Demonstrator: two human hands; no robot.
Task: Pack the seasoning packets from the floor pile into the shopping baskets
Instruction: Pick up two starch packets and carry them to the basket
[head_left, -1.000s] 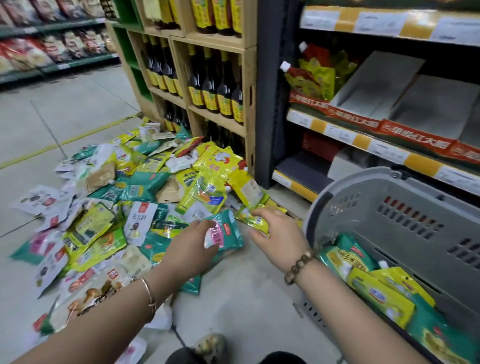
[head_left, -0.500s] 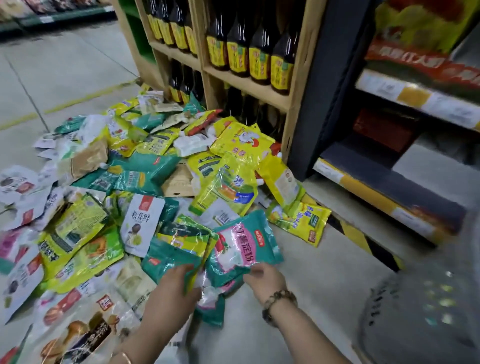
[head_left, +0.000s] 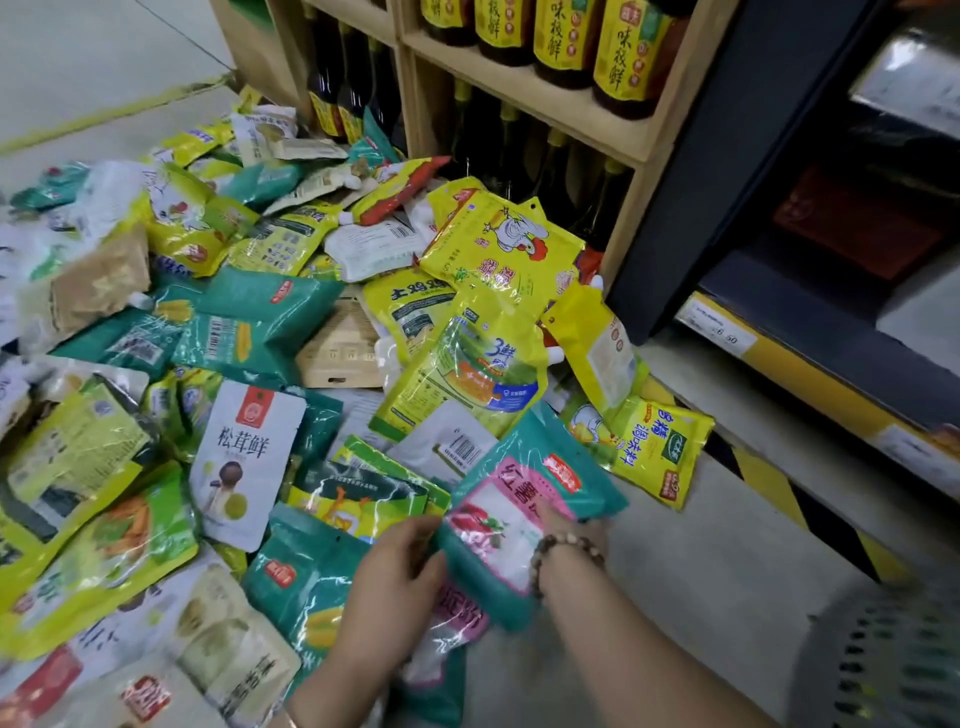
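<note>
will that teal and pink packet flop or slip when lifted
Likely floppy: the teal and pink packet is a soft film pouch, buckling where the left hand and right hand grip it. Glare on its glossy film suggests it may slip.

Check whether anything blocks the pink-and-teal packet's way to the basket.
Nothing visible does. The left hand and right hand grip the packet; only bare floor lies between it and the basket at lower right.

Seasoning packets (head_left: 249, 322), yellow, teal and white, lie heaped and overlapping on the floor (head_left: 701, 571). One teal-and-pink packet (head_left: 519, 499), tilted, at the pile's near edge, gripped by left hand (head_left: 395, 566) and right hand (head_left: 569, 538). Grey shopping basket (head_left: 883, 660), blurred, stands at the lower right, apart from the pile.
</note>
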